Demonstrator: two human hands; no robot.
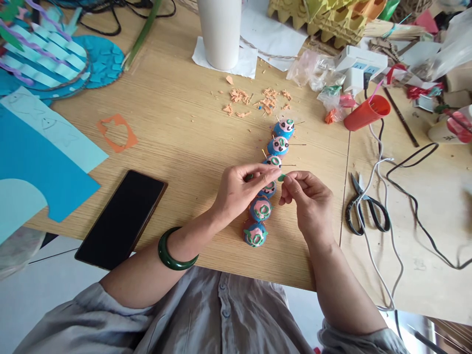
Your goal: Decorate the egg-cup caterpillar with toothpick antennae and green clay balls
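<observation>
A row of several small blue domes with pink and green decoration runs down the table, from a far dome (283, 128) to a near dome (255, 235). Thin sticks poke out of the farther ones. Over the middle of the row, my left hand (245, 189) has its fingers closed, with green material at its fingertips. My right hand (309, 199) pinches a small green piece (281, 177) between thumb and finger, touching or nearly touching my left fingertips. Part of the domes beneath is hidden by my hands.
Scissors (367, 209) and tangled cables (381, 172) lie at the right, near a tilted red cup (367, 113). A phone (121, 219) and blue paper (47, 162) are at the left. Orange shavings (239, 96) and a white cylinder (220, 32) stand farther back.
</observation>
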